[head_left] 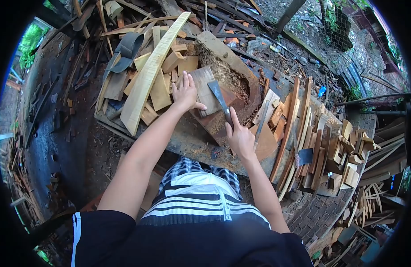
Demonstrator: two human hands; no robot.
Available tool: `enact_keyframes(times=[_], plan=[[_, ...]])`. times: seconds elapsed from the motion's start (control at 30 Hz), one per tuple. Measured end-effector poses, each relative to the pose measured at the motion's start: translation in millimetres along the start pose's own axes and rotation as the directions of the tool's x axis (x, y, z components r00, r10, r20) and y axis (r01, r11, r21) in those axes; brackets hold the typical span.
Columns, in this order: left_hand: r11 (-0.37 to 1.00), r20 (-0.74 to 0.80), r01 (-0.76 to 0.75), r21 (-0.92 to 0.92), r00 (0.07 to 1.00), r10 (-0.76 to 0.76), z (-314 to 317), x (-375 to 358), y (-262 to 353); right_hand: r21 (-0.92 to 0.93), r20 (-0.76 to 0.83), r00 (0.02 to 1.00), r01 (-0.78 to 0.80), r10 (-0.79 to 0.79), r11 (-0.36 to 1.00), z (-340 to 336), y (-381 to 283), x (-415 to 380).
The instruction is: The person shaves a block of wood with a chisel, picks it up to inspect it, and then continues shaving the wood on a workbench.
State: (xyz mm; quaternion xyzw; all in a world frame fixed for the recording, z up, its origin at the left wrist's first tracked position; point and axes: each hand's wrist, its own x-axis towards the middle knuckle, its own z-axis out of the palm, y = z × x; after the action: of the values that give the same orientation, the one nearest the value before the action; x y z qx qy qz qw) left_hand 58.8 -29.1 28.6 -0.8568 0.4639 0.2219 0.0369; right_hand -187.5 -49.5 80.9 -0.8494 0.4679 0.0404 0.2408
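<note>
My left hand (186, 93) lies on the left edge of a flat wooden board (204, 79), its fingers stretched out and the thumb spread towards the near edge. In my closed right hand (241, 140) is the dark handle of a chisel (218, 94) with a flat blade that widens at the tip. That blade points up and away from me and overlaps the board's right side. Under the board shows a reddish-brown wooden block (214, 124). Beyond it, a thick timber (223, 51) borders a heap of sawdust and shavings (234, 75).
A long pale plank (154, 73) leans over wood offcuts (161, 91) at the left. Right of my hand are thin strips (299, 120), another metal-bladed tool (260, 124) and a dark-bladed tool (305, 156). Stacked small blocks (343, 155) stand farther right.
</note>
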Motion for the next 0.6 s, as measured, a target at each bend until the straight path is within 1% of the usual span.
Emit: enact_keyframes(times=[0.1,0.17,0.2,0.33,0.43,0.47,0.5,0.6], plan=[[1.000,0.017,0.006,-0.008,1.000,-0.006,-1,0,2,-0.010,0.019,1.000,0.010,-0.010,1.000,0,19,-26],[1.000,-0.001,-0.006,0.002,1.000,0.006,-1,-2,2,0.044,0.006,1.000,0.025,-0.025,0.999,-2,25,-39],[1.000,0.011,-0.012,0.001,1.000,0.012,2,-4,1,0.004,0.039,0.999,-0.004,0.004,1.000,-7,19,-34],[1.000,0.000,-0.007,-0.014,1.000,0.007,-1,-2,3,-0.035,0.022,0.999,-0.024,0.024,0.999,-7,2,-8],[1.000,-0.001,-0.002,-0.010,1.000,0.002,-2,-1,3,-0.032,0.049,0.998,-0.026,0.027,0.999,-8,15,-27],[1.000,0.005,0.003,-0.009,1.000,-0.003,-1,-2,3,0.003,0.033,0.999,0.007,-0.008,1.000,-6,23,-34],[1.000,0.009,0.007,-0.009,1.000,-0.007,-2,-2,1,0.004,0.038,0.999,0.009,-0.009,1.000,-8,19,-32],[1.000,-0.005,-0.019,-0.014,1.000,0.019,1,-2,3,-0.048,0.057,0.997,-0.053,0.056,0.997,-15,1,-16]])
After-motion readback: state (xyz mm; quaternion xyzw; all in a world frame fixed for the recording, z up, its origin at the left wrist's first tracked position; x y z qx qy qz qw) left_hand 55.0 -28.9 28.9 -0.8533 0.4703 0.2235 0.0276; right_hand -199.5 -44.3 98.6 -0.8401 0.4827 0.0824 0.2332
